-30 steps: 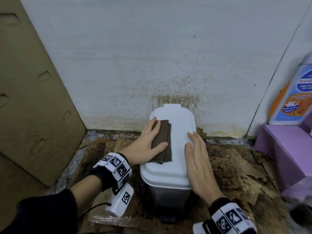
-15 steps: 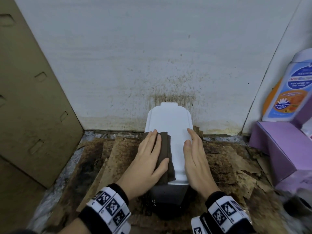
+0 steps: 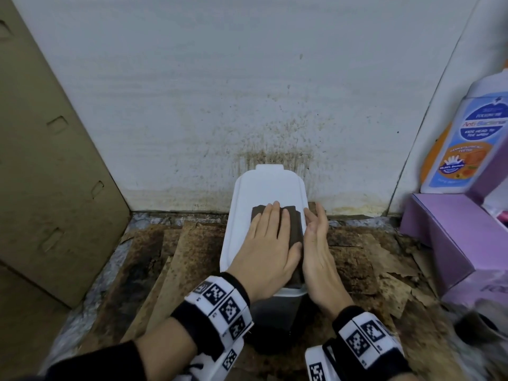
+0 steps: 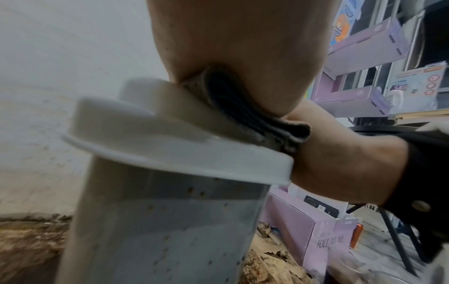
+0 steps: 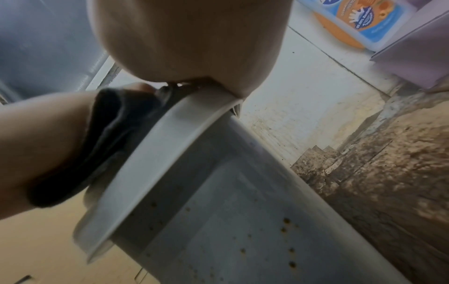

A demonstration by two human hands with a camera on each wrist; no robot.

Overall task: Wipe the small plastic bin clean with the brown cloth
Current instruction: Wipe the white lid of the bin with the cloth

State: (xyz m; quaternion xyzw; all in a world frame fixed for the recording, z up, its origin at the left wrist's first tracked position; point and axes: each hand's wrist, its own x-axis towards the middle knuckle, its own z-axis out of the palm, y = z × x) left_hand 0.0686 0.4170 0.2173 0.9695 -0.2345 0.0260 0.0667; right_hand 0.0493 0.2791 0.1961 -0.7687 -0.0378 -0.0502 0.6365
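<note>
The left hand [image 3: 268, 250] pressed the folded brown cloth [image 3: 288, 215] flat on the small plastic bin's [image 3: 247, 204] white lid, grip open. The right hand [image 3: 319, 251], fingers straight, braced the lid's right edge.

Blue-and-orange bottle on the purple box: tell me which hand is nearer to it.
Right. The right hand rests along the bin lid's right edge, on the bottle's side; the left hand presses the brown cloth farther left.
</note>
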